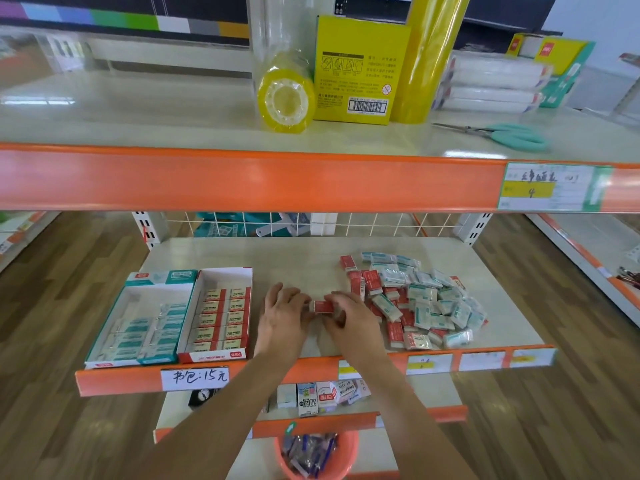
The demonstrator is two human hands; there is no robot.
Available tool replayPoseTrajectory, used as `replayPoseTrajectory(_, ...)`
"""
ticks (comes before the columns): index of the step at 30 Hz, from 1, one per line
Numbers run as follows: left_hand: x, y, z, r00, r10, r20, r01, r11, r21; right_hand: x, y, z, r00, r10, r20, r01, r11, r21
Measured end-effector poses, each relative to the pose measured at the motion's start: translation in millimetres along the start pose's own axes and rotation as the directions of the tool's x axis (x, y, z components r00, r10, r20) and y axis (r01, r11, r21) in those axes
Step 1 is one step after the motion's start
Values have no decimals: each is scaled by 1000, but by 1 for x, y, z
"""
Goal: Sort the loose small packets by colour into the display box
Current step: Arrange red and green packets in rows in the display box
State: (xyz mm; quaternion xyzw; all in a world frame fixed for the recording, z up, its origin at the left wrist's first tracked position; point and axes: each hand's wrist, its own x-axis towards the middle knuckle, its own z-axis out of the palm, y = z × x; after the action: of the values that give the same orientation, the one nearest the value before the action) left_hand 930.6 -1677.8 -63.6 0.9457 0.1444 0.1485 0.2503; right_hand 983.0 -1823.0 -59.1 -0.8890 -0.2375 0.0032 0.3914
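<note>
A heap of loose small packets (415, 299), red ones and teal ones mixed, lies on the right half of the middle shelf. At the left stand two display boxes: a teal box (157, 277) with rows of teal packets and a red box (225, 271) with rows of red packets. Between the boxes and the heap, my left hand (282, 315) and my right hand (351, 318) meet over the shelf. Both hold one red packet (323, 306) by its ends, the left fingers at its left end and the right fingers over its right end.
The shelf's orange front rail (311, 370) carries price labels. The shelf above holds yellow tape rolls (284, 95), a yellow box (356, 71) and teal scissors (512, 135). Below are small boxes (322, 396) and an orange bucket of pens (317, 452).
</note>
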Motion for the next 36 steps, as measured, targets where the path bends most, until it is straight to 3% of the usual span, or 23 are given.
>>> replayPoseTrajectory(9, -3, 3, -5, 991, 58, -117, -62, 998, -27, 8, -2, -9, 999, 16, 39, -20, 995, 94)
replayPoseTrajectory(16, -3, 2, -7, 998, 13, -54, -15, 999, -39, 3, -1, -8, 998, 35, 52, -41, 992, 118)
replayPoseTrajectory(22, -4, 1, -6, 996, 16, -86, -21, 998, -63, 5, -2, -7, 996, 82, 16, -84, 979, 187)
replayPoseTrajectory(36, -6, 1, -7, 995, 61, -80, -66, 996, -57, 7, 2, -3, 996, 89, -5, -88, 991, 98)
